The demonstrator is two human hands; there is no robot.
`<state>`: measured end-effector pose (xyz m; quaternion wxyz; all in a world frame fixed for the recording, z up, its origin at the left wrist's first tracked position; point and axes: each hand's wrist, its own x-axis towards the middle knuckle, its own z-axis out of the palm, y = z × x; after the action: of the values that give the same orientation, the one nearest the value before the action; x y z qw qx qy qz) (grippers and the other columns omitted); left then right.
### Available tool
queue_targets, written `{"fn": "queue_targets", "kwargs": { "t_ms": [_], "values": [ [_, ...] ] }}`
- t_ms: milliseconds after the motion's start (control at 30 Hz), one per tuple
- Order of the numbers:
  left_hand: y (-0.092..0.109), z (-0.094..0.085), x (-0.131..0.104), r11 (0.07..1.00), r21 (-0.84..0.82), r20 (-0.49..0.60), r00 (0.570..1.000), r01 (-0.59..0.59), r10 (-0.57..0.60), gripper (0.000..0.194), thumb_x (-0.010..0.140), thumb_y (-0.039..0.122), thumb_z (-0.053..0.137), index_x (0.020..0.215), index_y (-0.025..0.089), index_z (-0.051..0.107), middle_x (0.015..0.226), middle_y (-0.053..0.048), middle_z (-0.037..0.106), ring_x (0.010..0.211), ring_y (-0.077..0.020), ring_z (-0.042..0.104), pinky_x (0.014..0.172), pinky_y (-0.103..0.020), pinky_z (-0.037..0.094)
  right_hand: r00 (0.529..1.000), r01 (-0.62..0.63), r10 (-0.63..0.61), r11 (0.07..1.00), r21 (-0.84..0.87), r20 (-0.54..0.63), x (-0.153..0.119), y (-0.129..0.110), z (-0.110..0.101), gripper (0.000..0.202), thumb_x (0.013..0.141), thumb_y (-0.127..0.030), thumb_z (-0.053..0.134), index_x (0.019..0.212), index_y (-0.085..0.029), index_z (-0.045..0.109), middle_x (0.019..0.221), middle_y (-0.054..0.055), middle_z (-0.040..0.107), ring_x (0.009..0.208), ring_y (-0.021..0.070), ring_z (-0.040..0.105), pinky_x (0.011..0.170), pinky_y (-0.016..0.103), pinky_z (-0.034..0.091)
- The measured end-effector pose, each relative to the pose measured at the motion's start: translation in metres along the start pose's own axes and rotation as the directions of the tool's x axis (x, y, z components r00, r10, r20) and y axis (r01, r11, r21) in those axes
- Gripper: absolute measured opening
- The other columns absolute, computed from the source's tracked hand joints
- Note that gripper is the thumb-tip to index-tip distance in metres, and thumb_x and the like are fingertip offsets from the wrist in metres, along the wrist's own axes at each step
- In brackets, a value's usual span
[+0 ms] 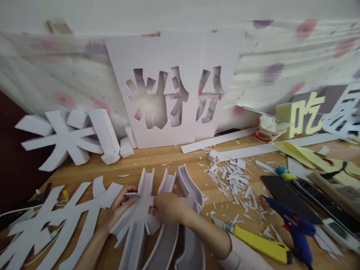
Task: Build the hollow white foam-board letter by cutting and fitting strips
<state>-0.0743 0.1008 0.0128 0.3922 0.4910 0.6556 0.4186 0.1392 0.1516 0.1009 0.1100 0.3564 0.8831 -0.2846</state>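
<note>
A white foam-board character (pixel 143 210) with raised side walls lies open side up in front of me. My left hand (pixel 121 204) is closed around its left edge, fingers beside a short upright wall strip (pixel 132 195). Over the middle of the character, my right hand (pixel 167 208) is closed, fingertips pointing down into the gap between two strokes. Whatever those fingers pinch is hidden behind the hand. To the left lies a flat white cut-out character (pixel 75 210). At the right are a yellow utility knife (pixel 258 242) and a blue glue gun (pixel 295 225) with a small red light.
White foam-board scraps (pixel 233 176) are scattered right of my hands. A cut-out board (pixel 163 135) leans on the wall behind, beside a finished white character (pixel 63 138). Long white strips (pixel 219 139), a paper bowl (pixel 268 133) and yellow letters (pixel 306 116) stand further back.
</note>
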Motion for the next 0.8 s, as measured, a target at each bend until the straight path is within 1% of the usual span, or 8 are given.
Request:
{"fn": "queue_targets", "kwargs": {
  "t_ms": [100,200,400,667,800],
  "values": [
    [0.002,-0.001,-0.001,1.000,-0.013,0.024,1.000,0.015,-0.015,0.039,0.074,0.047,0.064,0.103,0.022,0.061,0.098,-0.004,0.069,0.086,-0.0247,0.062,0.077,-0.033,0.049,0.999,-0.009,0.009,1.000,-0.013,0.038,0.000,0.000,-0.001,0.032,0.091,-0.022,0.053,0.108,-0.005,0.075,0.106,0.023,0.074,0.103,0.0337,0.071,0.081,0.036,0.055],
    [0.003,-0.002,-0.002,1.000,-0.004,0.025,0.999,0.026,-0.026,0.038,0.075,0.046,0.065,0.105,0.022,0.061,0.100,-0.003,0.068,0.086,-0.0237,0.061,0.079,-0.033,0.048,0.999,-0.013,0.014,1.000,-0.019,0.052,-0.001,0.000,-0.002,0.033,0.092,-0.023,0.051,0.109,-0.005,0.075,0.107,0.023,0.073,0.104,0.0332,0.071,0.082,0.034,0.055],
    [0.001,-0.001,-0.002,1.000,-0.001,0.017,0.999,0.030,-0.030,0.038,0.073,0.046,0.065,0.103,0.022,0.061,0.101,-0.003,0.067,0.087,-0.0247,0.061,0.079,-0.033,0.047,0.999,-0.012,0.013,0.999,-0.029,0.052,-0.003,-0.002,-0.003,0.035,0.094,-0.023,0.050,0.113,-0.004,0.073,0.110,0.023,0.072,0.107,0.0336,0.069,0.084,0.035,0.055],
    [0.014,0.001,-0.004,0.999,0.004,0.014,0.999,0.048,-0.048,0.039,0.070,0.047,0.065,0.101,0.023,0.061,0.101,-0.004,0.069,0.090,-0.0265,0.062,0.081,-0.034,0.048,0.998,-0.020,0.023,0.999,-0.045,0.065,-0.005,-0.004,-0.007,0.035,0.094,-0.023,0.050,0.113,-0.004,0.073,0.110,0.023,0.073,0.106,0.0332,0.069,0.082,0.035,0.054],
    [0.012,0.000,-0.005,0.998,0.004,0.022,0.998,0.056,-0.056,0.040,0.072,0.048,0.064,0.103,0.024,0.061,0.100,-0.004,0.069,0.087,-0.0259,0.062,0.079,-0.035,0.049,0.998,-0.017,0.020,0.999,-0.049,0.061,-0.003,-0.003,-0.004,0.035,0.094,-0.023,0.049,0.111,-0.005,0.073,0.108,0.023,0.073,0.106,0.0326,0.070,0.081,0.034,0.054]
  ]
}}
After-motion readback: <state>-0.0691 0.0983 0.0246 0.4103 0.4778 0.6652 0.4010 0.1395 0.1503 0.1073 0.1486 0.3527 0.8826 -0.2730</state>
